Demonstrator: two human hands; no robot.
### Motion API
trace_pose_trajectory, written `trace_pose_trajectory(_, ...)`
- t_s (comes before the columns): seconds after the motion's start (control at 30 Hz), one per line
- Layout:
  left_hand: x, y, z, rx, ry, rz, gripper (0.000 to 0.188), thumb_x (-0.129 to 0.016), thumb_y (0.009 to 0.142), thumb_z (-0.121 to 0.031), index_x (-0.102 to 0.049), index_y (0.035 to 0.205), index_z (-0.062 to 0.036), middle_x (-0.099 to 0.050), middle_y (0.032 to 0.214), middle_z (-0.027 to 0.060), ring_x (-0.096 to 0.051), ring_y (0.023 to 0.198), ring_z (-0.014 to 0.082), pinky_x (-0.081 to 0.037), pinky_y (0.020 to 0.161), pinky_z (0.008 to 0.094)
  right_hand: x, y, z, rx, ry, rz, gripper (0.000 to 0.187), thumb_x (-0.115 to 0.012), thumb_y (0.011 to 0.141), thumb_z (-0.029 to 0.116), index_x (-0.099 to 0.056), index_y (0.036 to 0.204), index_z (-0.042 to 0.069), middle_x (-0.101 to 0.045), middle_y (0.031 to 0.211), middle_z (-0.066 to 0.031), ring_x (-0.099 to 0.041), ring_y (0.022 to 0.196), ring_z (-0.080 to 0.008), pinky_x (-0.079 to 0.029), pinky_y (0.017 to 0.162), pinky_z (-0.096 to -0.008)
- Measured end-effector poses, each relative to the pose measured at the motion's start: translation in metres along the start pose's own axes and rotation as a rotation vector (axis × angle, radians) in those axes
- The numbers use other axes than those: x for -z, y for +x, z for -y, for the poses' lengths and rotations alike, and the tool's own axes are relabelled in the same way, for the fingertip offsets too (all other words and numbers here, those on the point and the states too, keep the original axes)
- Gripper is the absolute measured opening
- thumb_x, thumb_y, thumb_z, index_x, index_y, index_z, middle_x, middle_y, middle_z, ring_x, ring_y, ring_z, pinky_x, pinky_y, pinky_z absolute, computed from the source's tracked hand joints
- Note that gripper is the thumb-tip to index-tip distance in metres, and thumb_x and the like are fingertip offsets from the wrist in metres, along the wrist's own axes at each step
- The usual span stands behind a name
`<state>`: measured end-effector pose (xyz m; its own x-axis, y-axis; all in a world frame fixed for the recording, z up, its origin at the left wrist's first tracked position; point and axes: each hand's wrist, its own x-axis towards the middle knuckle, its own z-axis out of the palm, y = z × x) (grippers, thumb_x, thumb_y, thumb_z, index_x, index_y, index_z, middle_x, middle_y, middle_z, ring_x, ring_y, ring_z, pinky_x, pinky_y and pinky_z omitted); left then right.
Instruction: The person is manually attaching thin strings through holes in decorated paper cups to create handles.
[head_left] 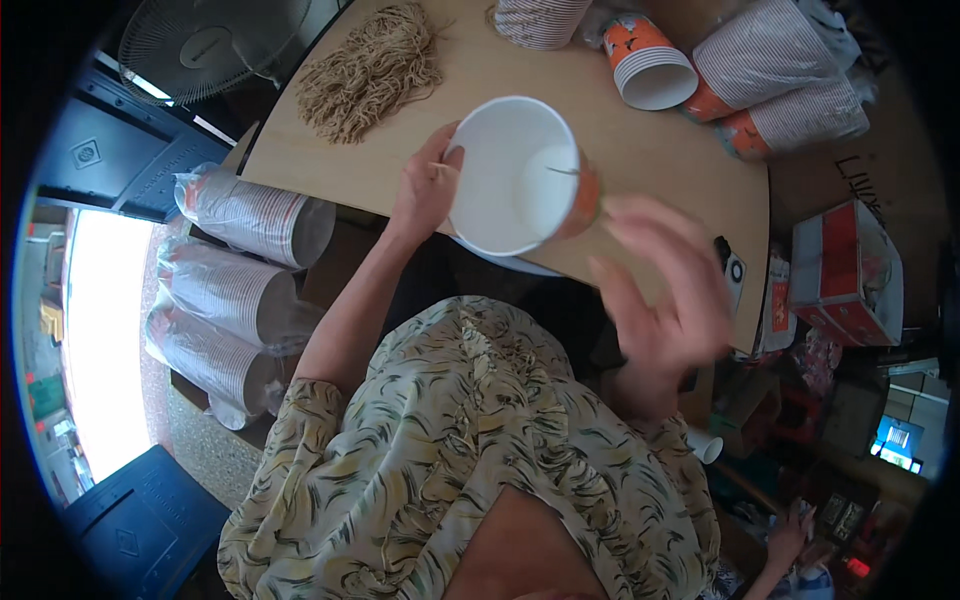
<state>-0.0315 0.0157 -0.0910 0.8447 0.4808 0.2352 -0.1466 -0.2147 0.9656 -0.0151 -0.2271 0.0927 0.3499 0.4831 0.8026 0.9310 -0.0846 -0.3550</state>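
Note:
My left hand [427, 192] grips the rim of a large white paper bucket [490, 170], thumb over the edge. The bucket is tilted, its mouth facing me, with orange print on its outside at the right. A thin dark strand or pin [562, 170] shows on the inner wall; I cannot make out which. By the bucket's right side is my right hand [665, 280], blurred by motion. Its thumb and fingers are apart, and I see nothing held in them. A heap of tan cords [370, 72] lies on the table [510, 60] beyond my left hand.
Wrapped stacks of paper buckets [770, 60] and orange printed buckets [652, 75] stand at the far right. More wrapped stacks [225, 290] lie left of the table. A fan [210, 45] is far left. A red and white box [830, 265] and another person's hand [790, 530] are at right.

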Motion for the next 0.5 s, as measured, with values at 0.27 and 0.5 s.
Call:
trace_pose_trajectory(0.27, 0.023, -0.003, -0.013, 0.181, -0.791, 0.025, 0.033, -0.054, 0.104, -0.013, -0.050, 0.134, 0.0000, -0.064, 0.118, 0.0091, -0.064, 0.104, 0.0140, -0.055, 0.090, 0.0289, 0.049, 0.091, 0.185, -1.075, 0.393, -0.031, 0.041, -0.063, 0.099, 0.030, -0.054, 0.061, 0.017, -0.062, 0.068, 0.0023, -0.063, 0.067, -0.0103, -0.055, 0.070, -0.0251)
trace_pose_trajectory(0.5, 0.010, -0.001, -0.021, 0.040, -0.934, 0.164, 0.036, -0.048, 0.108, -0.023, -0.048, 0.136, -0.0007, -0.063, 0.126, 0.0112, -0.064, 0.113, 0.0200, -0.056, 0.095, 0.0340, 0.041, 0.032, 0.162, -0.377, 1.127, -0.466, 0.024, -0.078, 0.085, 0.008, -0.063, 0.066, 0.010, -0.067, 0.076, 0.0028, -0.067, 0.074, -0.0112, -0.056, 0.069, -0.0225)
